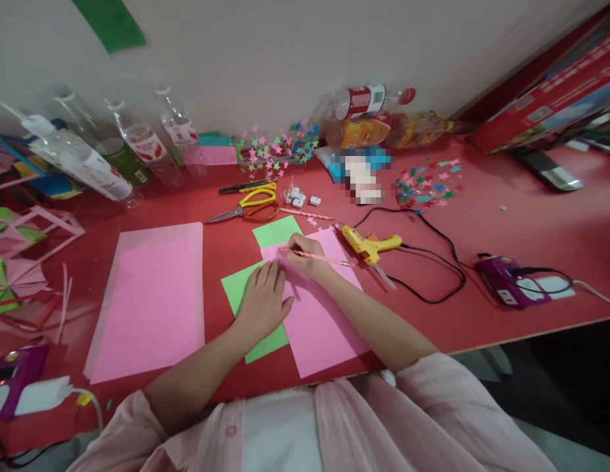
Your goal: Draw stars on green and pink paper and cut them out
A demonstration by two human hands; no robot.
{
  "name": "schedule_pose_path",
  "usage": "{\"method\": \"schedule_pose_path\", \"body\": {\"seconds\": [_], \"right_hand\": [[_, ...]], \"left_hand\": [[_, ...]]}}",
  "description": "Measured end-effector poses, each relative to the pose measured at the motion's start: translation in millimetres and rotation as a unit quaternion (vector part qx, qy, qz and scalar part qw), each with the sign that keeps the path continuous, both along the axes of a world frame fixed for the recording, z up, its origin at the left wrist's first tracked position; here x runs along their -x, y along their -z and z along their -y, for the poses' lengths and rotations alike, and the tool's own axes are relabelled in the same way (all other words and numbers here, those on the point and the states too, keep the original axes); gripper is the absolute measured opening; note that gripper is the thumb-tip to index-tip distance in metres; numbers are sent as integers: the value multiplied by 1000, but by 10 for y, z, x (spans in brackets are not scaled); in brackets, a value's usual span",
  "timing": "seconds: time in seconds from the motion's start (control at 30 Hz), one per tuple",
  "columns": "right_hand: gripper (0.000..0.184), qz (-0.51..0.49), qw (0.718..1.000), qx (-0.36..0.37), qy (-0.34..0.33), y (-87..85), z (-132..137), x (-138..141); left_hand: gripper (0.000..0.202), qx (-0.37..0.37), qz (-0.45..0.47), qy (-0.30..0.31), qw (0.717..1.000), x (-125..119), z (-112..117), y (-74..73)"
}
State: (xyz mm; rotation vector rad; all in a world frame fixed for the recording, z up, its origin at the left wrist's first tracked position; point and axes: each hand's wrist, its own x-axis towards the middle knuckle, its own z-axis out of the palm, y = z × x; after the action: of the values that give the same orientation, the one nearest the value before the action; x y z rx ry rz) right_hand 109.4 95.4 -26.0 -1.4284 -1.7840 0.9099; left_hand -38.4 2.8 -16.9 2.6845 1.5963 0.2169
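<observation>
My right hand (307,254) is closed around a pink pencil (329,257), its tip at the upper left part of a pink paper sheet (325,314). Flat beside it, my left hand (265,295) rests with fingers stretched over green paper (265,347) and the pink sheet's left edge. Another piece of green paper (278,229) shows above the pink sheet. Just right of my right hand lies a yellow glue gun (371,246) with a clear stick at its rear. Scissors (250,204) with yellow and orange handles lie beyond my hands.
A pink paper stack (157,301) lies at left. Plastic bottles (150,147) lean along the wall, near star confetti (270,147). A black cord (437,255) runs right to a purple power strip (506,282). Paper shapes (20,262) crowd the far left.
</observation>
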Motion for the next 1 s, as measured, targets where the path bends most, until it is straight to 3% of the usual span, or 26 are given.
{"method": "schedule_pose_path", "body": {"seconds": [0.27, 0.4, 0.63, 1.0], "right_hand": [[13, 30, 999, 23, 30, -108, 10, 27], [12, 36, 999, 24, 29, -80, 4, 15], [12, 4, 1000, 3, -6, 66, -12, -31], [17, -10, 998, -10, -65, 29, 19, -27]], "left_hand": [[53, -5, -2, 0, 1000, -2, 3, -11], [55, -3, -2, 0, 1000, -2, 1, -9], [53, -5, 2, 0, 1000, -3, 5, -3], [53, -4, 1, 3, 1000, 1, -1, 0]]}}
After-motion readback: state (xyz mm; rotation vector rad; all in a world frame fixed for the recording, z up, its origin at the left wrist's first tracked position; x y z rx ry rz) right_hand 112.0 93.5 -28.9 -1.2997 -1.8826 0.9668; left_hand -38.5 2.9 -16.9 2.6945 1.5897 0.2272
